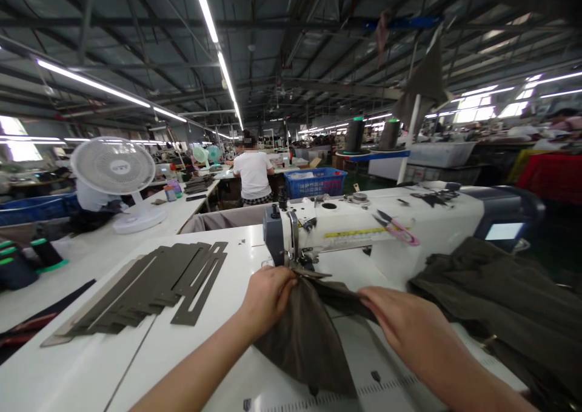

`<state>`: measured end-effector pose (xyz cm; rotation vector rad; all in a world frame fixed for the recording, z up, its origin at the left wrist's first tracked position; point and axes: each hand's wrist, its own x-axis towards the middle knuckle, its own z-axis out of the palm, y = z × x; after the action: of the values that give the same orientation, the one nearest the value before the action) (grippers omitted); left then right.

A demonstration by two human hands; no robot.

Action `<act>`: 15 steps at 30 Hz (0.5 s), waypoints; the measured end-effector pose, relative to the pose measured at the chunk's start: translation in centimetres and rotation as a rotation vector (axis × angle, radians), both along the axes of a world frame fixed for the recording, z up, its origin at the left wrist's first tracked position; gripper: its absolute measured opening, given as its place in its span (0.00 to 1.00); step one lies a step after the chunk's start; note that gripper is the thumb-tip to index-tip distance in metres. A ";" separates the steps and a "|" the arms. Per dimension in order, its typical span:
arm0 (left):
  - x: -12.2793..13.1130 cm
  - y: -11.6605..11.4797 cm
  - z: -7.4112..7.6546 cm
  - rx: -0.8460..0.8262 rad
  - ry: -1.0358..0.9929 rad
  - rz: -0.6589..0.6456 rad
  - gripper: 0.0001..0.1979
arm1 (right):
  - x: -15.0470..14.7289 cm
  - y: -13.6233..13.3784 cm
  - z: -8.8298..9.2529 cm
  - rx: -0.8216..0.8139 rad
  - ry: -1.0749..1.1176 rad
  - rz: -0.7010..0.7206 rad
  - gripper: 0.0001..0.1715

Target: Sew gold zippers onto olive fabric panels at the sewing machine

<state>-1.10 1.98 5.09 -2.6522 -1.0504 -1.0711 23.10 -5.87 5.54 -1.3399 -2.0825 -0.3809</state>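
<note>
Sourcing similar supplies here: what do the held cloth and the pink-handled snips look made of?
The olive-brown cloth looks a matte woven fabric, draping softly; fibre unclear. The snips seem steel, from grey shiny blades, with glossy pink plastic grips.

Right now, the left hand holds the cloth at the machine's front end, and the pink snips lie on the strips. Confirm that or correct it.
Wrong: the snips do not lie on the strips. The head view shows them on top of the sewing machine. The left hand does hold the cloth at the machine's front end.
</note>
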 end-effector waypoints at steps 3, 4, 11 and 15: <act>-0.1 0.1 0.4 -0.002 0.022 0.024 0.07 | -2.6 -1.3 0.4 0.168 0.031 -0.034 0.14; -0.1 0.0 0.5 -0.004 0.035 0.022 0.07 | -4.7 -1.8 -0.2 0.191 0.054 0.036 0.13; -0.4 -0.3 0.4 0.001 0.071 0.029 0.08 | -14.7 1.6 -5.5 -0.232 -0.097 0.249 0.24; -0.7 -0.3 0.3 0.025 0.049 0.040 0.09 | -9.3 5.5 -4.1 -0.268 -0.001 0.099 0.10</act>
<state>-1.78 1.67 5.41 -2.6118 -1.0689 -0.9998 13.77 -0.34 1.41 -1.3770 -2.2509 -0.0608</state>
